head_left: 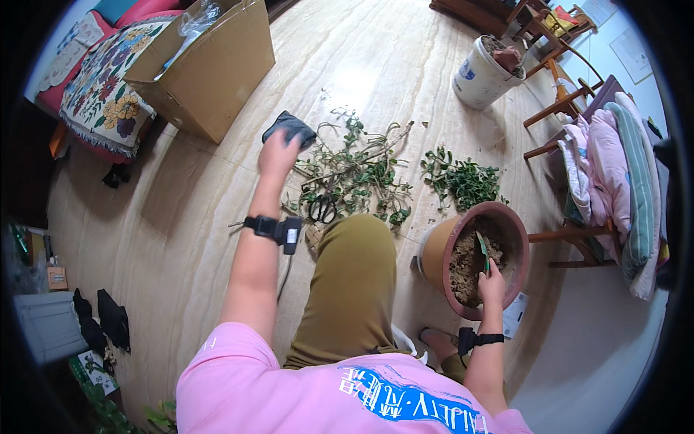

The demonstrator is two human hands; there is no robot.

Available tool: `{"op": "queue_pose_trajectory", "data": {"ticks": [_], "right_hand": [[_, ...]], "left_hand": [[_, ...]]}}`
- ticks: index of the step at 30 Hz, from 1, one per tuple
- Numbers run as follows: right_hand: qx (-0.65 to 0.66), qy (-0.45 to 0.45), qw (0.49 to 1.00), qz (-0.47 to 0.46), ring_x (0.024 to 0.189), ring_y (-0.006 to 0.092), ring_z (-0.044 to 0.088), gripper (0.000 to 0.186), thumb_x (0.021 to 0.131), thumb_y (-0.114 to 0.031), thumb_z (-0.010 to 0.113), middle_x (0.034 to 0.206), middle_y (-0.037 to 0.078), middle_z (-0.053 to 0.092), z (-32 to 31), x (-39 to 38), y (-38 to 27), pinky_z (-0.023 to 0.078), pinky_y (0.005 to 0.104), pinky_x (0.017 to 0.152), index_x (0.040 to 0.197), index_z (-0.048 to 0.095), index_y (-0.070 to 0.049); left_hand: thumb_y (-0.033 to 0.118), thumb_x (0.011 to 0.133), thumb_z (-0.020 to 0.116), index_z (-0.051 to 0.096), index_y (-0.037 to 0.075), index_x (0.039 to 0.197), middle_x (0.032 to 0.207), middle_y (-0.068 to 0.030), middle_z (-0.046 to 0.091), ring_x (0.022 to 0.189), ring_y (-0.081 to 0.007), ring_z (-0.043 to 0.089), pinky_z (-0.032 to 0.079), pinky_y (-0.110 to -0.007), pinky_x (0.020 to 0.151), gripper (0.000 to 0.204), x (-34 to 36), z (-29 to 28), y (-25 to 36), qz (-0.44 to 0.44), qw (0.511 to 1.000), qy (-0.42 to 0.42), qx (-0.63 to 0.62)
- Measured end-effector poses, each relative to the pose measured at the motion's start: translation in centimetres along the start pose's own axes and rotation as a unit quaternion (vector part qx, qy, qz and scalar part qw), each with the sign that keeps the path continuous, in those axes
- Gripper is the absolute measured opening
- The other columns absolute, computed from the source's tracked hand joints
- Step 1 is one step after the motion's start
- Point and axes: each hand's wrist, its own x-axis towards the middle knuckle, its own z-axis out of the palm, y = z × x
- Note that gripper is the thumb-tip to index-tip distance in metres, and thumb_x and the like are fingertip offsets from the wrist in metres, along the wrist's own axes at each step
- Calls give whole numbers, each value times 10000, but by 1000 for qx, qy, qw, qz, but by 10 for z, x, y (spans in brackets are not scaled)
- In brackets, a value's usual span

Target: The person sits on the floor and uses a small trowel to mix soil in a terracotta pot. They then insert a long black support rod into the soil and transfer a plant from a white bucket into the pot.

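Note:
My left hand (pixel 282 146) is at a dark, crumpled cloth or bag (pixel 279 124) on the floor; its fingers are blurred, so their grip is unclear. My right hand (pixel 491 282) grips the green handle of a small trowel (pixel 483 249), whose blade is in the soil of a terracotta-coloured pot (pixel 435 264). Cut leafy stems (pixel 354 166) lie between my hands, with black-handled scissors (pixel 322 208) among them. A second heap of green cuttings (pixel 459 178) lies just beyond the pot.
A large cardboard box (pixel 231 79) and a floral-covered seat (pixel 105 87) are at upper left. A white bucket (pixel 477 83) stands at upper right, beside wooden chairs (pixel 549 108) piled with folded bedding (pixel 607 166). My bent knee (pixel 347 253) is between my arms.

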Motion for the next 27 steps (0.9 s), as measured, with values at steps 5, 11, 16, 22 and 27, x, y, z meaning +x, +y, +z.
{"op": "queue_pose_trajectory", "data": {"ticks": [5, 11, 16, 22, 27], "right_hand": [[18, -4, 999, -35, 998, 412, 649, 666, 829, -144, 672, 1068, 257, 670, 11, -6, -2, 516, 460, 867, 1451, 453, -239], [-55, -12, 998, -15, 961, 414, 642, 782, 809, -154, 699, 1006, 234, 670, 10, -12, -6, 513, 458, 865, 1507, 349, -200], [-92, 17, 995, -25, 1093, 419, 573, 869, 787, -189, 729, 1194, 248, 574, 14, -9, -9, 467, 452, 956, 1533, 284, -178], [-67, 49, 995, -57, 1143, 404, 541, 873, 765, -205, 741, 1236, 228, 521, -7, 7, -25, 446, 446, 990, 1521, 308, -162], [-44, 69, 995, -57, 1173, 388, 516, 837, 772, -182, 724, 1262, 208, 494, -22, 12, -57, 433, 444, 1001, 1508, 329, -126]], "left_hand": [[393, 765, 724, 541, 2, 1249, 1270, -273, 576, 1205, -403, 550, 459, -469, 1015, 649, -86, 61, -243, -323, 927, -108, 159], [299, 735, 784, 251, 38, 1466, 1399, -235, 433, 1278, -399, 470, 435, -458, 1061, 942, -148, 107, -259, -412, 888, -130, 157], [233, 721, 797, 213, 18, 1486, 1372, -245, 449, 1245, -397, 496, 429, -456, 1056, 985, -144, 126, -268, -388, 905, -88, 153], [138, 736, 782, 230, 49, 1498, 1387, -218, 461, 1261, -375, 494, 421, -442, 1061, 945, -150, 135, -302, -393, 905, -18, 161], [137, 702, 827, 167, 115, 1530, 1447, -204, 382, 1329, -370, 413, 414, -439, 1078, 1059, -135, 113, -245, -436, 889, -78, 116]]}}
